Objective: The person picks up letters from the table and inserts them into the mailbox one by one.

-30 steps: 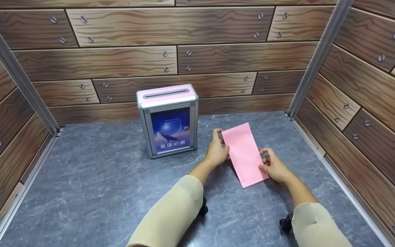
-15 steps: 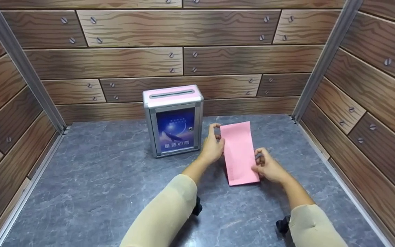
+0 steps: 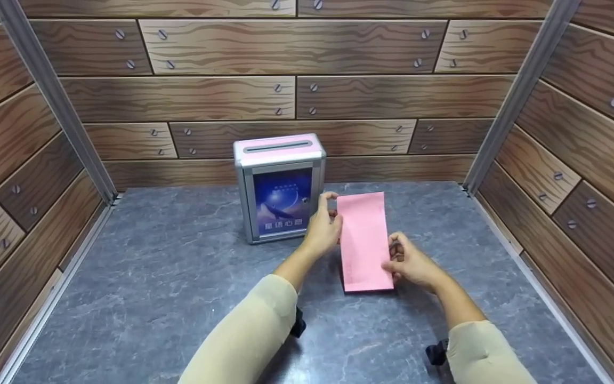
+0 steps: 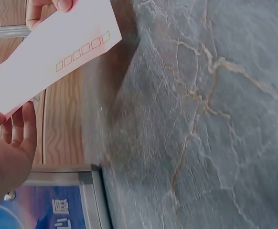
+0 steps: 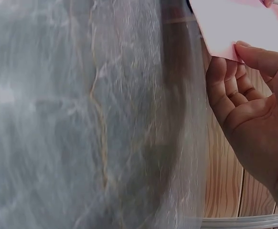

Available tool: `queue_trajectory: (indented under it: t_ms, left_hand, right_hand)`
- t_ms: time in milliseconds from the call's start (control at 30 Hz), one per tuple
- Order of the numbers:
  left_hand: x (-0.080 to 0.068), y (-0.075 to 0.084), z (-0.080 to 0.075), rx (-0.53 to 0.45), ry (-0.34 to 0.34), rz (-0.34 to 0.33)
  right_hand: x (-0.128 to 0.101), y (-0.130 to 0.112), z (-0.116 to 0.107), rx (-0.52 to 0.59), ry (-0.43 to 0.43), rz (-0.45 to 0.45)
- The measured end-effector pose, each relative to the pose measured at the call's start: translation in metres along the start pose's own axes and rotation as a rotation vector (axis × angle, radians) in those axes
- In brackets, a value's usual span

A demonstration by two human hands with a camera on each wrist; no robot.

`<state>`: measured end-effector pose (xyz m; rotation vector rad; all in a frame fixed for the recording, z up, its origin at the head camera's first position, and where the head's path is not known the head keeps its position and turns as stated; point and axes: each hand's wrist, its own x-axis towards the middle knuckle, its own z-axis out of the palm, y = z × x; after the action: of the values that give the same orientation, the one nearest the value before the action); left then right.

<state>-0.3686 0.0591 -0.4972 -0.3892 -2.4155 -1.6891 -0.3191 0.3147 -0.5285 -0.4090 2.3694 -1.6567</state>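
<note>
A pink envelope point(image 3: 364, 242) is held between both hands, tilted up over the table. My left hand point(image 3: 322, 228) pinches its left edge near the far end, thumb on the near face. With thumb and fingers, my right hand point(image 3: 412, 261) grips the right edge lower down. In the left wrist view a row of small red squares is printed on the envelope point(image 4: 81, 50). Just left of the left hand stands an upright metal-framed box point(image 3: 280, 192) with a pink top, a slot in that top and a blue front panel showing a whale.
The grey marbled table point(image 3: 179, 277) lies under everything. Wood-patterned walls point(image 3: 221, 48) with metal corner posts enclose it at the back and sides. A small keyhole lock point(image 3: 305, 200) sits on the box's front.
Both hands have moved left with the envelope, nearer the box. The envelope has turned from slanted to nearly straight. The head view has shifted slightly.
</note>
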Motion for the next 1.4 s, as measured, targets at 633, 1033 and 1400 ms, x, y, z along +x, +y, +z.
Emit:
queue_trajectory:
  t_ms: [633, 1033, 1400]
  left_hand:
    - [-0.014, 0.002, -0.027, -0.123, -0.049, -0.009]
    - [-0.025, 0.004, -0.043, -0.105, -0.042, 0.043]
    - [-0.034, 0.010, -0.066, -0.107, -0.113, 0.083]
  right_hand:
    - [0.027, -0.051, 0.014, -0.006, 0.092, -0.045]
    - [0.035, -0.066, 0.032, -0.123, 0.203, -0.146]
    - [0.040, -0.085, 0.043, -0.112, 0.247, -0.222]
